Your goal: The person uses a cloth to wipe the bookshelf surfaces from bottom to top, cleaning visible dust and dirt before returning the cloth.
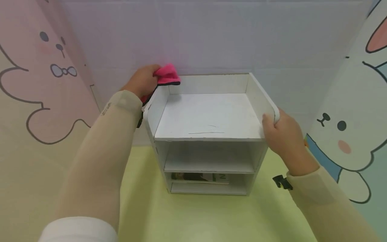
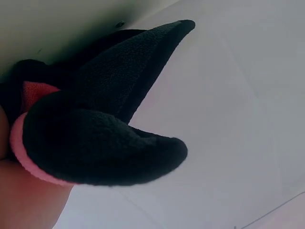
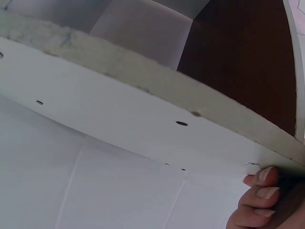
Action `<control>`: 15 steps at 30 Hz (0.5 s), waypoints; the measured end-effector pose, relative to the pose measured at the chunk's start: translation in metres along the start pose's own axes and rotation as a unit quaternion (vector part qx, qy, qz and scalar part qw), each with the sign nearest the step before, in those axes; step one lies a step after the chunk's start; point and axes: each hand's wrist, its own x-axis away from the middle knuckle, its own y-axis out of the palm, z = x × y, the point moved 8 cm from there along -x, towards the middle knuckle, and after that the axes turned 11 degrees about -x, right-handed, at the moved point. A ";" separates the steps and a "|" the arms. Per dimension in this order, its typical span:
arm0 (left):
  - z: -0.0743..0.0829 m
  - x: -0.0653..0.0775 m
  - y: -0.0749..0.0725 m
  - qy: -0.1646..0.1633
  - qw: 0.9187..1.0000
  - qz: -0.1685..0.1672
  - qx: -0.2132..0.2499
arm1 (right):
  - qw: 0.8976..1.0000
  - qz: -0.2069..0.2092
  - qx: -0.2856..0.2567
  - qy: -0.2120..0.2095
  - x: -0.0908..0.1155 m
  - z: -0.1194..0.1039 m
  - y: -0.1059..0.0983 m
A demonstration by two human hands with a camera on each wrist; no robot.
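A white open shelf unit (image 1: 208, 116) stands upright in the head view, with raised sides and a back around its top. My left hand (image 1: 143, 80) holds a pink cloth (image 1: 167, 74) with black edging, draped over the rear end of the left side panel. Dark folds of this cloth (image 2: 105, 145) fill the middle of the left wrist view. On the opposite side, my right hand (image 1: 284, 136) grips the front of the right side panel, thumb inside. Its fingers (image 3: 259, 200) curl against the panel's outer face in the right wrist view.
A flat printed item (image 1: 200, 177), perhaps a book or magazine, lies in the lowest compartment. The unit stands on a yellow-green surface (image 1: 193, 215). Behind it rises a pale wall (image 1: 211, 37), with cartoon-printed panels (image 1: 39, 67) at left and right.
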 end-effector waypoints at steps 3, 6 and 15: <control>0.000 0.004 0.001 -0.009 1.000 -0.017 0.000 | 1.000 -0.003 0.000 0.002 0.000 0.000 0.002; -0.001 0.008 -0.002 -0.014 1.000 -0.026 -0.005 | 1.000 -0.005 0.004 0.003 -0.001 0.000 0.004; 0.007 0.023 -0.009 -0.005 0.998 -0.048 -0.047 | 1.000 -0.004 0.012 0.002 -0.005 -0.003 0.005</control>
